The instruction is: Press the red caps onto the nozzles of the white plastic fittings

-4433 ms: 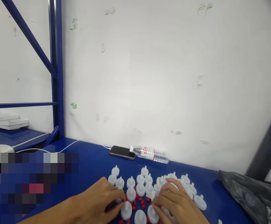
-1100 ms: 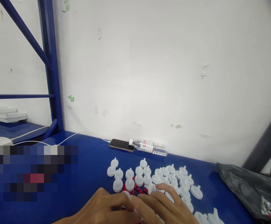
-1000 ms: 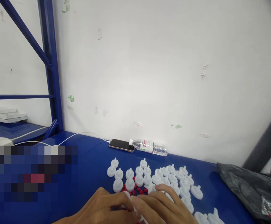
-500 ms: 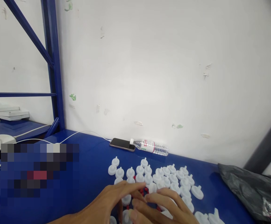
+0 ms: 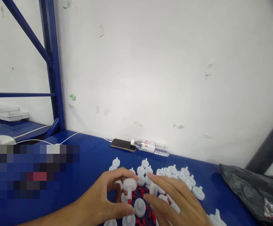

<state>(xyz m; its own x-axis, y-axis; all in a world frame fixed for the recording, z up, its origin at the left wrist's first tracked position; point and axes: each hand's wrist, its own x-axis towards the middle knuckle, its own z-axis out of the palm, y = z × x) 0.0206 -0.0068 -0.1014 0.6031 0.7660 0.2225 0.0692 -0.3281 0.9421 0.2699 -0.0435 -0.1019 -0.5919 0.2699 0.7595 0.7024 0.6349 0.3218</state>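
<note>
One white cap (image 5: 130, 184) sat pinched in the left hand (image 5: 103, 201), lifted just above the worktop (image 5: 91, 163), stem down; right hand (image 5: 174, 204) lay open just right, holding nothing.

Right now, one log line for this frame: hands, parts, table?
left hand: pinching white cap | right hand: open, over caps | red plugs between hands | blue table: phone, bottle
</note>
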